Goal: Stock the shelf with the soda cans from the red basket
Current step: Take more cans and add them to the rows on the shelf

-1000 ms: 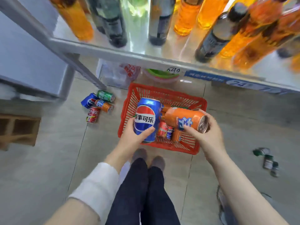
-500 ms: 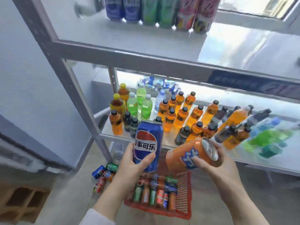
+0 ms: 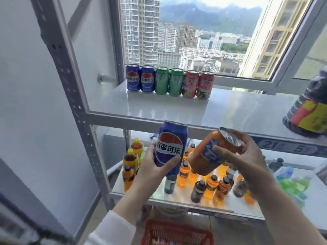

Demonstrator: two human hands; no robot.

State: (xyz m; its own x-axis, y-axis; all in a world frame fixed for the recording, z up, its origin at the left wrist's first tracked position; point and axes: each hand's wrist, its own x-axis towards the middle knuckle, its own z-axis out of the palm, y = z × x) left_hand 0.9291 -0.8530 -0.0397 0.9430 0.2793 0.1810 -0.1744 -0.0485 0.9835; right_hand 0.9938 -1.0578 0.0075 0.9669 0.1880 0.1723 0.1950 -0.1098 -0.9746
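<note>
Left hand point(image 3: 155, 168) grips the blue can point(image 3: 169, 138). Right hand point(image 3: 247, 156) grips the tilted orange can point(image 3: 203, 156), best righted, then stood at the 3 o'clock end of the row point(image 3: 169, 82).

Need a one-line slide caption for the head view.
Left hand holds an upright blue Pepsi can, right hand a tilted orange soda can, before the white shelf bearing six standing cans.

Grey metal rack, two white shelves.
On the upper shelf point(image 3: 177, 112), two blue cans point(image 3: 133, 77), two green cans point(image 3: 161, 80) and two red cans point(image 3: 190, 84) stand upright in one touching back row; a large dark bottle point(image 3: 308, 110) stands far right. Small bottles point(image 3: 212, 184) crowd the lower shelf point(image 3: 182, 198).
</note>
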